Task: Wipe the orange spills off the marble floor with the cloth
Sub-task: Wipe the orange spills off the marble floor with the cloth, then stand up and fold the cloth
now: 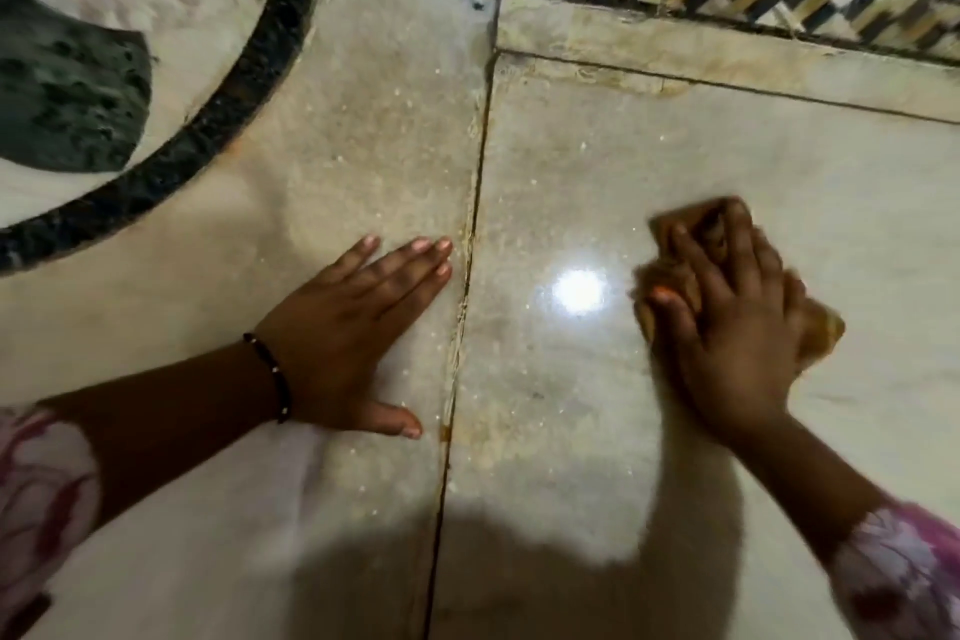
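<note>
Orange residue runs along the floor joint, just right of the flat, spread left hand. Further right, the right hand presses fingers-straight on the cloth; the residue lies left and nearer, long axis near-to-far.

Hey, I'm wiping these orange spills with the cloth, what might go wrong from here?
The cloth under your right hand already looks orange-brown, so it may smear stain rather than lift it. Orange residue sits in the floor joint and along the far seam, where flat wiping may miss it. Your left hand braces on glossy, possibly wet marble; it may slip.
</note>
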Motion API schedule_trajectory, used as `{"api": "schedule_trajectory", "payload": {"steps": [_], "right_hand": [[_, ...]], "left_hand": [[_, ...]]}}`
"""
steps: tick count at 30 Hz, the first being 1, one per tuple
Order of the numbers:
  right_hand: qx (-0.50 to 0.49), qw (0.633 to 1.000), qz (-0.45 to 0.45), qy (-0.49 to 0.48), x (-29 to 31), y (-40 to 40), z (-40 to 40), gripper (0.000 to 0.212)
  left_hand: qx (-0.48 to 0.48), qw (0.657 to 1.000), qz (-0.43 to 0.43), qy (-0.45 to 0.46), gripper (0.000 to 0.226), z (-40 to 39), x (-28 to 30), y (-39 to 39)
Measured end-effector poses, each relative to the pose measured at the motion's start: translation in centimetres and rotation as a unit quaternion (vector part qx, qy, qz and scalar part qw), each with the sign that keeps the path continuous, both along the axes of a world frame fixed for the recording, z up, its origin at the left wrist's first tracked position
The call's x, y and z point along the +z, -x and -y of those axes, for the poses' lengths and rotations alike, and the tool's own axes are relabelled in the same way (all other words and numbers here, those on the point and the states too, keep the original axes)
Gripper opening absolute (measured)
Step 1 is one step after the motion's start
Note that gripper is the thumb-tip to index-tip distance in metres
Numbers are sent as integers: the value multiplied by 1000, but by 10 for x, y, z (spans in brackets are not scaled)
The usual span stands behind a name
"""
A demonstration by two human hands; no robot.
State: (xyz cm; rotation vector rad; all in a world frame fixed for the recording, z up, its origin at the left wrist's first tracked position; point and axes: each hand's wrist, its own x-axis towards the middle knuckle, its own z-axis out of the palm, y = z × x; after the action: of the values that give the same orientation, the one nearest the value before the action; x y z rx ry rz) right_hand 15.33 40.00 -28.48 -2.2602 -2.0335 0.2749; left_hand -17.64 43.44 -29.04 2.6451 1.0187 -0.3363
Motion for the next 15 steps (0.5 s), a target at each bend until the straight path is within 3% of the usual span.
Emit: {"api": "schedule_trajectory", "payload": {"steps": [2, 5, 6, 7, 9, 11, 12, 13, 15], "right_hand": [[-59, 997, -54, 11, 6, 24, 42, 57], [6, 979, -196, 53, 31, 67, 77, 50], [-25, 963, -262, 65, 30, 72, 83, 44], [-90, 930, -346, 84, 79, 69, 77, 39], [-204, 849, -466, 143, 110, 64, 80, 41], [-238, 785, -544, 174, 186, 54, 80, 39], [-248, 770, -563, 169, 229, 51, 80, 43], [-245, 760, -581, 157, 284, 49, 81, 48], [-244, 747, -605, 131, 374, 53, 86, 46]], "left_hand": [[6, 999, -20, 31, 126, 1, 10, -4], [26, 995, -73, 56, 123, 0, 40, -15], [41, 993, -88, 69, 120, 2, 38, -22], [68, 988, -122, 71, 115, 0, 83, -30], [150, 969, -147, 128, 101, 6, 108, -54], [245, 953, -71, 163, 88, 24, 177, -75], [288, 940, -7, 181, 80, 37, 211, -84], [345, 912, 90, 205, 68, 48, 259, -92], [431, 820, 273, 261, 39, 74, 335, -105]]}}
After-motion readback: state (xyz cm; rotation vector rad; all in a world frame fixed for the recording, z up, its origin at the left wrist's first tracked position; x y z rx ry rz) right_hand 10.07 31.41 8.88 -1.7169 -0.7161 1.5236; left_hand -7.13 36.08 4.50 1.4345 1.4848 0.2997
